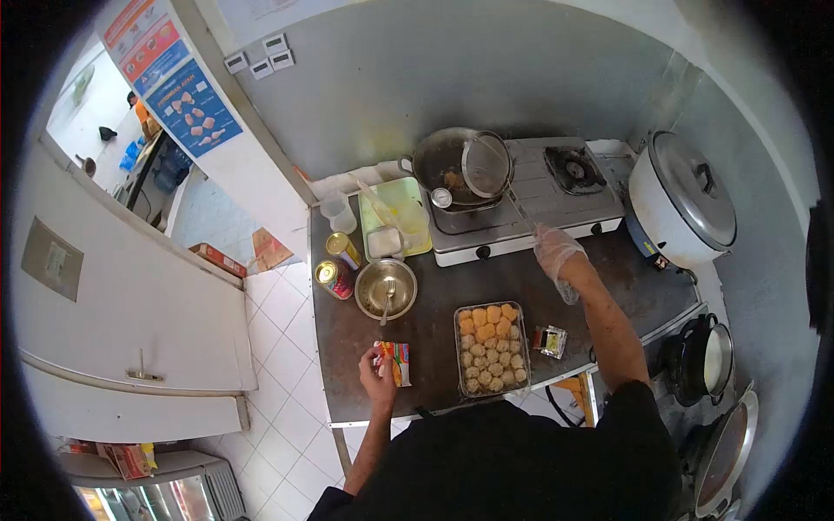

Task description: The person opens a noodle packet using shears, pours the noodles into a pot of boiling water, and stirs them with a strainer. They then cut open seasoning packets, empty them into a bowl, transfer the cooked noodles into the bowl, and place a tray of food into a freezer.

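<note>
My gloved right hand is closed round the handle of a mesh strainer. The strainer's round head rests over the right side of a dark wok, which has brown bits inside and a dial thermometer at its front rim. My bare left hand grips the left edge of a colourful red, orange and green packet at the table's front left. Between my hands, a clear tray holds breaded balls, the far ones more orange than the pale near ones.
A steel bowl with a fork, two cans and a green tray stand left. The gas stove carries the wok. A lidded white pot is at right, near more pots. A small sachet lies beside the balls.
</note>
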A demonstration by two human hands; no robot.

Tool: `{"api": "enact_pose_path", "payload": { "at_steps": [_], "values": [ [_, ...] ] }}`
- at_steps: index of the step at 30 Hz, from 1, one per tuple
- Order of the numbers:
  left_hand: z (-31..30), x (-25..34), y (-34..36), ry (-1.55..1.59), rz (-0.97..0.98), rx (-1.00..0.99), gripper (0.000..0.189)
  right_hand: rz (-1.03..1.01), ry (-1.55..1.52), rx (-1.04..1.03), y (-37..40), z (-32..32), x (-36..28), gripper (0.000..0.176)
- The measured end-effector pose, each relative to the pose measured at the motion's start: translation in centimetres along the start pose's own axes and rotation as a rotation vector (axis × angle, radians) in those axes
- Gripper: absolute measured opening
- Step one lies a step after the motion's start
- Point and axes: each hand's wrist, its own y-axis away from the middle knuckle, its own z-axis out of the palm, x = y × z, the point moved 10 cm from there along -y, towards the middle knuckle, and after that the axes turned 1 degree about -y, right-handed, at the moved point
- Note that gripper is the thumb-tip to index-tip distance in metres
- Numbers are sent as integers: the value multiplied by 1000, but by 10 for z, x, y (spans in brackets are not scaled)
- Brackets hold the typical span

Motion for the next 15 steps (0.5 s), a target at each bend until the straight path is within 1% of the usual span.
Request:
{"api": "enact_pose_path", "payload": {
  "at_steps": [1,2,3,5,6,8,9,10,11,12,14,15],
  "values": [
    [3,3,-1,-1,81,1,29,53,-44,-13,-3,4,1,29],
    [2,-1,0,-2,78,-1,29,106,-86,-23,-6,7,3,31],
    [2,-7,2,-57,56,-25,29,108,-85,-28,-10,13,2,31],
    [-1,-8,4,-110,29,-50,28,-72,75,-62,-20,27,-20,35],
    [-5,-7,6,-122,34,-53,27,-71,77,-68,-25,33,-23,35],
    [-10,-9,6,-130,44,-60,26,139,-216,-101,-34,38,-18,33],
    [-14,-16,7,-112,0,-54,26,142,-213,-99,-37,42,-19,33],
    [-18,-23,7,-95,-45,-47,25,110,-259,-44,-41,43,-23,34],
    [-21,-20,6,-91,-46,-49,25,76,-304,9,-45,44,-27,34],
    [-27,-17,5,-143,-31,-59,25,77,-300,7,-50,50,-27,34],
    [-35,-19,5,-191,-18,-71,24,18,-179,30,-60,49,-34,32],
    [-40,-22,5,-195,-8,-51,23,19,-174,30,-63,49,-33,32]
  ]
}}
